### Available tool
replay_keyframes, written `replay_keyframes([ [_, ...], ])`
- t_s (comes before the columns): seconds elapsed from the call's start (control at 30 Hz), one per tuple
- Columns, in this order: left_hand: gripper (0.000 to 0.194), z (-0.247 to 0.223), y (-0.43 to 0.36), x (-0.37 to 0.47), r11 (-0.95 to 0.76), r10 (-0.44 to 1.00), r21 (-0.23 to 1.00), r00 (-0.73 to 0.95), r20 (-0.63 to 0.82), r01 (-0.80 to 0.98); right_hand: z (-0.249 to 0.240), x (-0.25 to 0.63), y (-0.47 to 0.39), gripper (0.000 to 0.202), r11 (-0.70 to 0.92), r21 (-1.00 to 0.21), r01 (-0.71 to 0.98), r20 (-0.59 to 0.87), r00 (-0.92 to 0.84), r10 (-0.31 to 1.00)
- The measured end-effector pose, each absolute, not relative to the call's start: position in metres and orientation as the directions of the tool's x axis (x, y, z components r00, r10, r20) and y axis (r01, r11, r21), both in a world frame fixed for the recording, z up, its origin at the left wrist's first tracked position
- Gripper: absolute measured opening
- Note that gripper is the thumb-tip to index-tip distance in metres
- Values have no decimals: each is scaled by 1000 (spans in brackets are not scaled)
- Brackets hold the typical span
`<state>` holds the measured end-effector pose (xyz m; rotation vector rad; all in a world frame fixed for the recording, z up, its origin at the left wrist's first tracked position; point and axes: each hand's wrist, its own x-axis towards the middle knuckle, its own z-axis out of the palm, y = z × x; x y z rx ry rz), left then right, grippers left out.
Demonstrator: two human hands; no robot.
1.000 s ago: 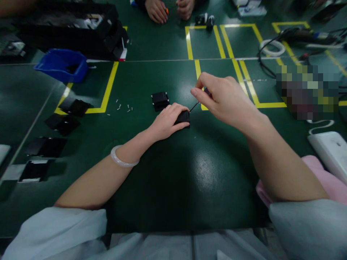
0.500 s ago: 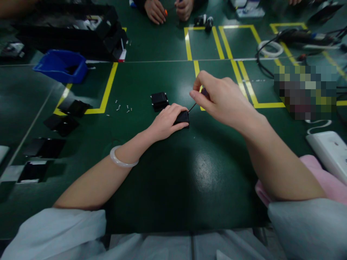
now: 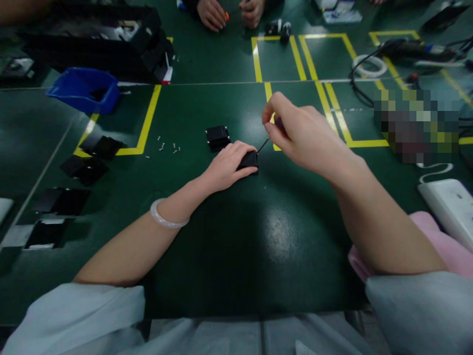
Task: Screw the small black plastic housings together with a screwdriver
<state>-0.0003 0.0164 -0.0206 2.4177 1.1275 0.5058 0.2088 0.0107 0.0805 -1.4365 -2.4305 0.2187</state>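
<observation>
My left hand [image 3: 229,166] grips a small black box [image 3: 250,159] flat on the green table [image 3: 221,256], thumb along its near side and fingers over its top. A thin screwdriver [image 3: 263,145] slants down to the box's right end, its dark handle mostly hidden in my closed right hand [image 3: 293,125]. Just behind my left fingers lies a second black box [image 3: 218,137] with small shiny screws at its corners. Several loose screws [image 3: 162,146] are scattered to the left of it.
Several black parts [image 3: 61,201] line the left side, below a blue bin [image 3: 84,90] and a large black tray [image 3: 140,44]. Another person's hands [image 3: 212,15] are across the table. Cables, a white power strip [image 3: 449,204] and pink cloth [image 3: 428,241] lie right.
The fingertips of my right hand have shifted slightly around the screwdriver handle. My left hand and the box under it have stayed in place.
</observation>
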Motion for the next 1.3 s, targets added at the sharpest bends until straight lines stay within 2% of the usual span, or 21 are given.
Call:
replay_keyframes([
  [0.33,41,-19,16,0,-587,779,516,608,150,625,83,208,10,30,455,-250,855,143,-432,890],
  [0.57,41,-20,16,0,-589,778,515,609,154,622,83,208,10,30,463,-275,843,151,-438,886],
  [0.73,43,-22,17,-1,-598,772,514,613,165,615,85,208,9,31,445,-233,865,113,-430,896],
  [0.93,42,-22,17,-1,-590,779,513,607,157,624,85,208,8,31,472,-230,851,135,-453,882],
  [1.13,42,-22,16,-1,-595,775,512,611,161,619,85,207,10,34,426,-189,885,112,-411,905],
  [1.3,41,-21,16,-1,-594,777,510,609,162,623,83,208,10,31,447,-241,862,142,-424,894],
])
